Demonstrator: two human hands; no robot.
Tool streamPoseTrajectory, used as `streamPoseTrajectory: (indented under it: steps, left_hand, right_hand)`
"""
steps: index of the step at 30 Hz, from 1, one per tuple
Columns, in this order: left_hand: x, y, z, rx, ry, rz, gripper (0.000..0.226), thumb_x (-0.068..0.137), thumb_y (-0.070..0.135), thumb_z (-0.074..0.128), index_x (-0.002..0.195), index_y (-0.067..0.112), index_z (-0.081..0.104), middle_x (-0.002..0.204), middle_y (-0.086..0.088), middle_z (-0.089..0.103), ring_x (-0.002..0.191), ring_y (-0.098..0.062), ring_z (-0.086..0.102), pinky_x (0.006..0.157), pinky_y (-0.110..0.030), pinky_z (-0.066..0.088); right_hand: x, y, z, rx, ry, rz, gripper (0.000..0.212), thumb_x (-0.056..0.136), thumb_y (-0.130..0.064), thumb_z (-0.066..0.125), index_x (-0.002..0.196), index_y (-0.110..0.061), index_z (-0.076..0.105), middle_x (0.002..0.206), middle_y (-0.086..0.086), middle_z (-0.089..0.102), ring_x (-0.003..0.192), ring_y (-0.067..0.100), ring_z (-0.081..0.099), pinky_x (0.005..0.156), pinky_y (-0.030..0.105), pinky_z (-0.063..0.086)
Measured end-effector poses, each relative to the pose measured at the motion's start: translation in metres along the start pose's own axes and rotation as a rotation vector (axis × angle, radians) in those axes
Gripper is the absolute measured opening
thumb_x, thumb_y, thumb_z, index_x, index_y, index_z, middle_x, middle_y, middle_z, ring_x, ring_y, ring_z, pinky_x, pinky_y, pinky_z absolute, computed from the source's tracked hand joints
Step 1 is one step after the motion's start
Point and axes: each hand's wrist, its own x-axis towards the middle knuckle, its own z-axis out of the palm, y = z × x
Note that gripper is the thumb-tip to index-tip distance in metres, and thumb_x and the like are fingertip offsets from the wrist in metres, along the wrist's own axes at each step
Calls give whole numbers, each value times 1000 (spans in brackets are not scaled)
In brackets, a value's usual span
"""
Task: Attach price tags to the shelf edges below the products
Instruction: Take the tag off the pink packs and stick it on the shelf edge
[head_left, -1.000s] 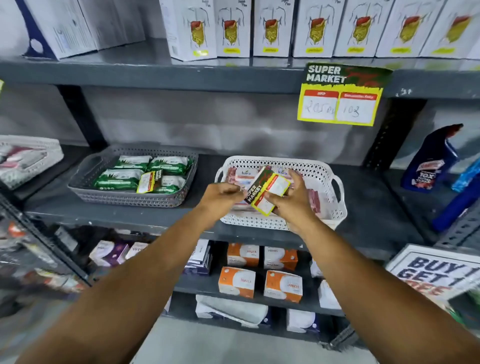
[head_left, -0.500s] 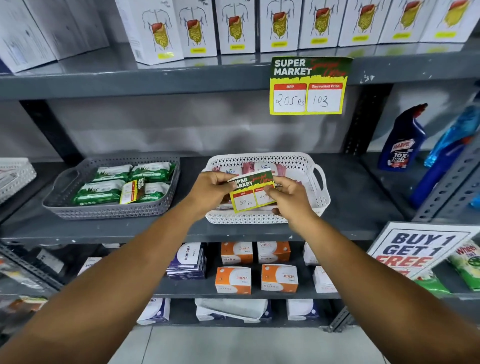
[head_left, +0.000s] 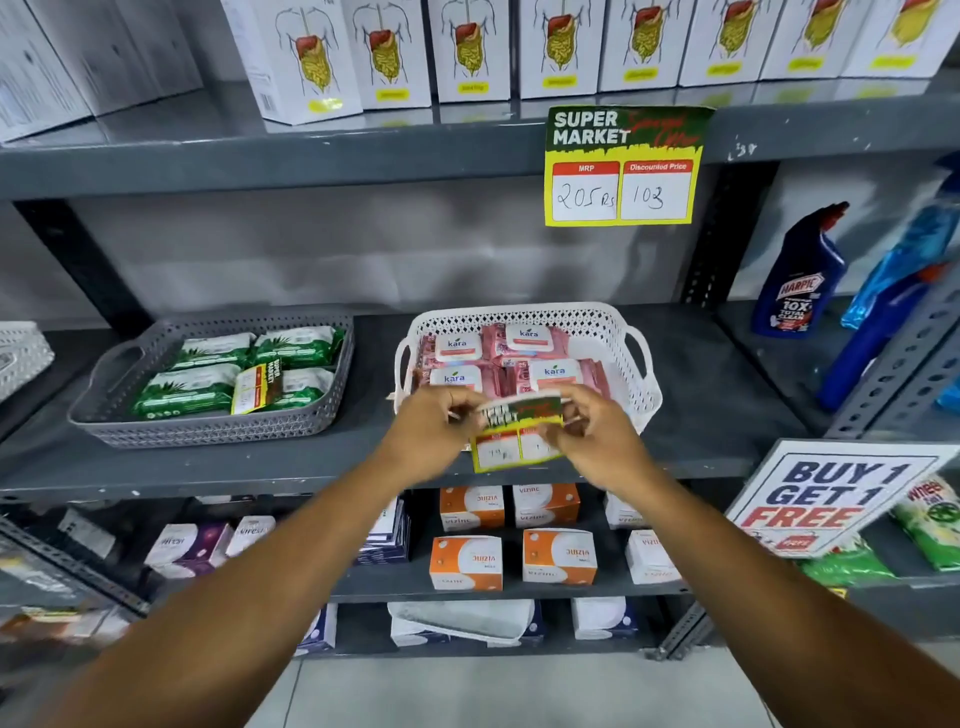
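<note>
– What step is this?
– Both hands, left hand (head_left: 434, 434) and right hand (head_left: 597, 441), pinch the green-and-yellow paper price tag (head_left: 519, 434) mid-frame, at the grey metal shelf edge (head_left: 234, 475) below the white plastic basket (head_left: 636, 384).
– And next?
– Probably pressing it flat onto the edge.

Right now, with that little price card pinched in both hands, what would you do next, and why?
Probably lower it slightly and press its top strip onto the shelf edge. The left hand and right hand hold the price tag in front of the white basket of pink Kara packs, and no tag is fixed there yet.
</note>
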Motion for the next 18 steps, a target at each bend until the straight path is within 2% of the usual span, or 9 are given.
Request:
streamPoseTrajectory:
  steps: [3, 5, 7, 10, 12, 15, 18]
  left_hand:
    - [-29, -26, 26, 205, -70, 40, 16, 87, 13, 63, 99, 16, 73, 93, 5, 74, 78, -3, 62, 68, 0, 41]
    - [-38, -41, 44, 318, -88, 34, 17, 88, 20, 58, 96, 23, 72, 92, 4, 76, 78, -12, 65, 73, -21, 52]
    - [-40, -49, 57, 358, -60, 17, 18, 88, 23, 54, 95, 23, 70, 92, 0, 75, 81, -22, 67, 72, -34, 54]
    - [-39, -52, 70, 380, -16, 8, 17, 89, 23, 52, 94, 20, 69, 93, -4, 75, 84, -27, 66, 71, -35, 53]
    - [-40, -53, 76, 386, 3, 1, 17, 90, 24, 52, 93, 20, 69, 92, -5, 74, 83, -27, 66, 70, -35, 52]
    - [-40, -55, 81, 445, 16, -9, 19, 91, 29, 50, 92, 21, 68, 91, -3, 74, 81, -24, 65, 66, -30, 49]
    - [-36, -55, 81, 565, 23, -30, 25, 92, 37, 46, 95, 22, 66, 93, -2, 72, 85, -25, 64, 63, -26, 41]
  right_hand:
    - [-19, 28, 7, -245, -51, -29, 25, 78, -27, 76, 100, -30, 64, 79, -16, 63, 71, -1, 60, 63, 21, 49]
    - [-26, 44, 16, -361, -111, -21, 18, 78, -31, 75, 93, -32, 65, 80, -16, 67, 73, 3, 63, 66, 29, 54]
    - [-28, 53, 23, -503, -130, -65, 16, 82, -34, 69, 98, -32, 67, 89, -12, 72, 79, 10, 66, 69, 34, 55]
    - [-27, 56, 31, -670, -125, -173, 21, 87, -37, 61, 107, -31, 66, 104, -8, 70, 92, 17, 65, 72, 34, 53]
    - [-25, 56, 33, -715, -134, -231, 21, 90, -37, 57, 108, -30, 66, 105, -5, 68, 93, 20, 64, 72, 33, 51]
    - [-21, 55, 36, -779, -97, -313, 20, 91, -35, 55, 102, -28, 70, 97, -3, 67, 84, 22, 63, 61, 27, 42]
    - [-17, 53, 43, -890, -28, -329, 15, 87, -33, 60, 86, -25, 74, 84, -2, 68, 74, 23, 62, 55, 24, 34]
